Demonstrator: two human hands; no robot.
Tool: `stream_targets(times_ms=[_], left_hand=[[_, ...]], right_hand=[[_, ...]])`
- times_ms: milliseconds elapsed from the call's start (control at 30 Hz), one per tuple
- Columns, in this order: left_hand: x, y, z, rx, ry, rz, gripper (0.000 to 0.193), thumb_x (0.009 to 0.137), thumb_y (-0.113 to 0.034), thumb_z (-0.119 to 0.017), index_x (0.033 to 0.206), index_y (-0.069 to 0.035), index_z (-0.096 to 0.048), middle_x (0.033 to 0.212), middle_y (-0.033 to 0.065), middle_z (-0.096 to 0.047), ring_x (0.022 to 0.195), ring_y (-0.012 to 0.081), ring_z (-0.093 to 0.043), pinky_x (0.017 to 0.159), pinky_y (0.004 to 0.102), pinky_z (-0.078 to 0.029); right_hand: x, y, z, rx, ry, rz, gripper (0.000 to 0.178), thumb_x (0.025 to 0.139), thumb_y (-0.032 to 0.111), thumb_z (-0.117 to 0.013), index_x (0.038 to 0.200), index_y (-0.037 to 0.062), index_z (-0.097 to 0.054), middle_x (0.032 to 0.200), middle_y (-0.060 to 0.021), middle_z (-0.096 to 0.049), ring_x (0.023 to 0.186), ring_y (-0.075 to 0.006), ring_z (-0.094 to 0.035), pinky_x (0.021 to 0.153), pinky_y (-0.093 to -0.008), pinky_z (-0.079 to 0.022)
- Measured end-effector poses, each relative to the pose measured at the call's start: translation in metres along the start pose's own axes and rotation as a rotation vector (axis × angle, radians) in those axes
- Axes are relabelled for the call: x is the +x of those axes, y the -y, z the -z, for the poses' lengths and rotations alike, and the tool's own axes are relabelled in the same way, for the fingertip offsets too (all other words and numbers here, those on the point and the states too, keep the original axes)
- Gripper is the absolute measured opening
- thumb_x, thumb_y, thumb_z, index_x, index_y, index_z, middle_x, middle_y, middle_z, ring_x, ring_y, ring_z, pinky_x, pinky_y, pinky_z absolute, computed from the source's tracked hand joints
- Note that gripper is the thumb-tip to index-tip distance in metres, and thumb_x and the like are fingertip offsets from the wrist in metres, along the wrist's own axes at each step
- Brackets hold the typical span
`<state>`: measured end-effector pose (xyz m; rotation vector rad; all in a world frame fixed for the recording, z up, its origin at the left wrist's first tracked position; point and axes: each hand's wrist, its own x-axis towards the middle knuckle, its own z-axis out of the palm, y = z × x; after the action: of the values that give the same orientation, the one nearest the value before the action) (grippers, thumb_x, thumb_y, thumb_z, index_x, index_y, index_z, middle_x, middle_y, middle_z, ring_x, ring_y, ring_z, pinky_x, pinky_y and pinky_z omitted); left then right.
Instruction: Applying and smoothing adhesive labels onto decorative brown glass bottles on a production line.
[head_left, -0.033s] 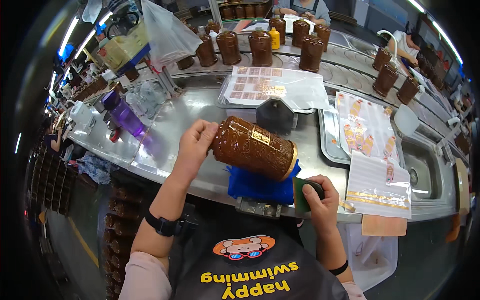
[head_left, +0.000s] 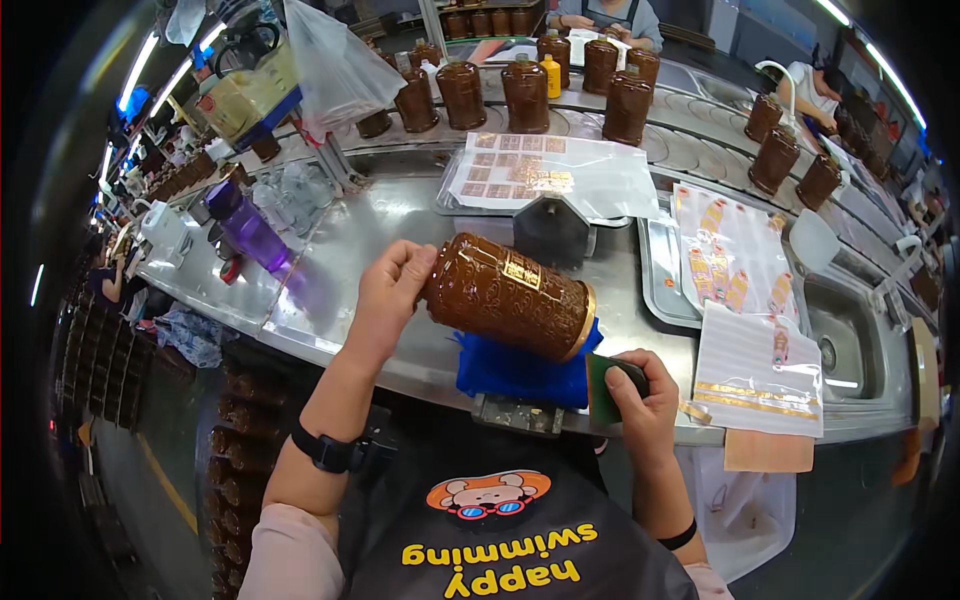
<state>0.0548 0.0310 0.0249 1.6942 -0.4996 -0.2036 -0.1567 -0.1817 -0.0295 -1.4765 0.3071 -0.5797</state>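
Note:
A glossy brown bottle with embossed sides, a gold label and a gold rim round its base lies tilted on its side. My left hand is closed round its neck end, at the left. Beneath the bottle is a bunched blue cloth at the near table edge. My right hand, just right of the cloth, pinches a flat dark-green pad with an orange edge; its exact kind is unclear. That pad is close to the bottle's base, and the two look apart. Behind the bottle stands a dark angled block.
Label sheets lie on a tray behind and on another tray at right, near a sink. A purple water bottle stands at left. Brown bottles line the curved conveyor. Co-workers sit beyond it.
The bottles on the conveyor have shifted very slightly to the right. My hands, the held bottle and the green pad look the same.

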Motion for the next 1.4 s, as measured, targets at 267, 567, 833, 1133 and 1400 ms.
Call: stream_targets(times_ms=[267, 567, 833, 1133, 1400], left_hand=[[-0.002, -0.012, -0.005, 0.059, -0.122, -0.013, 0.032, 0.095, -0.034, -0.059, 0.074, -0.010, -0.057, 0.061, -0.0090, -0.041, 0.055, 0.0003, -0.032, 0.049, 0.0205, -0.025], [-0.005, -0.005, -0.007, 0.043, -0.143, -0.060, 0.028, 0.096, -0.031, -0.059, 0.080, -0.008, -0.058, 0.066, -0.0080, -0.047, 0.058, 0.0001, -0.037, 0.050, 0.0188, -0.028], [-0.014, -0.016, -0.006, -0.031, -0.136, -0.158, 0.026, 0.097, -0.030, -0.057, 0.093, -0.005, -0.060, 0.074, -0.0061, -0.054, 0.061, -0.0005, -0.041, 0.052, 0.0180, -0.031], [0.005, -0.009, 0.004, -0.014, -0.115, 0.076, 0.030, 0.096, -0.034, -0.059, 0.080, -0.009, -0.057, 0.067, -0.0071, -0.051, 0.058, -0.0002, -0.041, 0.050, 0.0181, -0.030], [0.004, -0.008, -0.007, -0.097, -0.179, 0.002, 0.027, 0.097, -0.033, -0.057, 0.091, -0.007, -0.062, 0.074, -0.0058, -0.058, 0.062, -0.0007, -0.049, 0.052, 0.0170, -0.037]], right_hand=[[0.012, -0.003, 0.000, 0.180, -0.016, -0.152, 0.016, 0.090, 0.016, -0.064, 0.097, 0.0019, -0.059, 0.083, 0.0008, -0.059, 0.076, -0.0047, -0.051, 0.070, -0.0211, -0.044], [0.027, -0.010, 0.001, 0.502, 0.006, -0.271, 0.016, 0.091, 0.014, -0.062, 0.101, 0.0027, -0.056, 0.087, -0.0013, -0.060, 0.076, -0.0060, -0.055, 0.069, -0.0212, -0.046], [0.024, 0.014, -0.010, 0.621, 0.131, -0.259, 0.017, 0.091, 0.015, -0.062, 0.102, 0.0032, -0.056, 0.091, -0.0042, -0.064, 0.079, -0.0088, -0.061, 0.071, -0.0229, -0.051], [0.021, 0.012, -0.009, 0.747, 0.107, -0.426, 0.014, 0.093, 0.018, -0.051, 0.094, 0.0055, -0.047, 0.118, -0.0275, -0.059, 0.057, -0.0096, -0.044, 0.053, -0.0258, -0.041], [0.023, -0.007, 0.007, 0.783, 0.209, -0.335, 0.015, 0.095, 0.017, -0.053, 0.101, 0.0031, -0.053, 0.105, -0.0186, -0.066, 0.070, -0.0136, -0.063, 0.065, -0.0292, -0.055]])
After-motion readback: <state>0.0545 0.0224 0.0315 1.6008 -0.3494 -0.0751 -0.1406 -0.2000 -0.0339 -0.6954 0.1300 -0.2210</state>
